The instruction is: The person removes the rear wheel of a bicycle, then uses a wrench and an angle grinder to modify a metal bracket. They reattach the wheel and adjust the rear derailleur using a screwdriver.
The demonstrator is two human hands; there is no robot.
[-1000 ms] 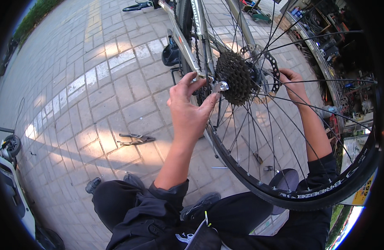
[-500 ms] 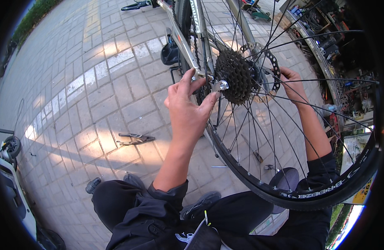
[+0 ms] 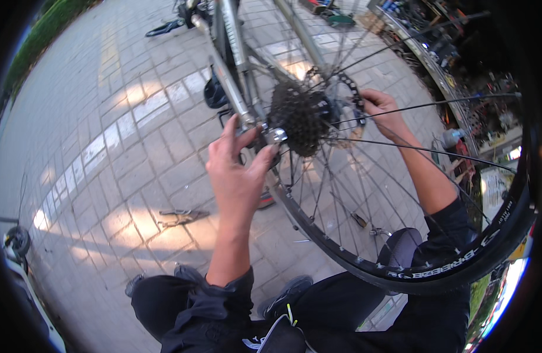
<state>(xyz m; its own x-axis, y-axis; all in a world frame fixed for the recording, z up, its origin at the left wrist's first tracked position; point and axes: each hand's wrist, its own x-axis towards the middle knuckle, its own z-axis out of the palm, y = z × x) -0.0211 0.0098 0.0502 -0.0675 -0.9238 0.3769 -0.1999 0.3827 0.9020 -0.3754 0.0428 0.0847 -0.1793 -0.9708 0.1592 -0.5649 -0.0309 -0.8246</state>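
Left hand point(image 3: 238, 170) wide beside silver metal axle fitting point(image 3: 277, 136); right hand point(image 3: 384, 110) by black perforated disc rotor point(image 3: 355, 94), hold unclear. Best keep black spoked wheel point(image 3: 374, 269) square.

Can count one sprocket cluster point(image 3: 300, 117), with one left hand point(image 3: 238, 170) at its left and one right hand point(image 3: 384, 110) at its right, so two in total. Just left of the cluster, one silver metal piece point(image 3: 277, 136); just right, one brake disc point(image 3: 351, 87). Below and right, one wheel point(image 3: 335, 253), with spokes too blurred for exact counting. Left and above, one saddle point(image 3: 214, 92). Left and below, one pair of pliers point(image 3: 182, 217). Far below, two dark shoes point(image 3: 285, 296).
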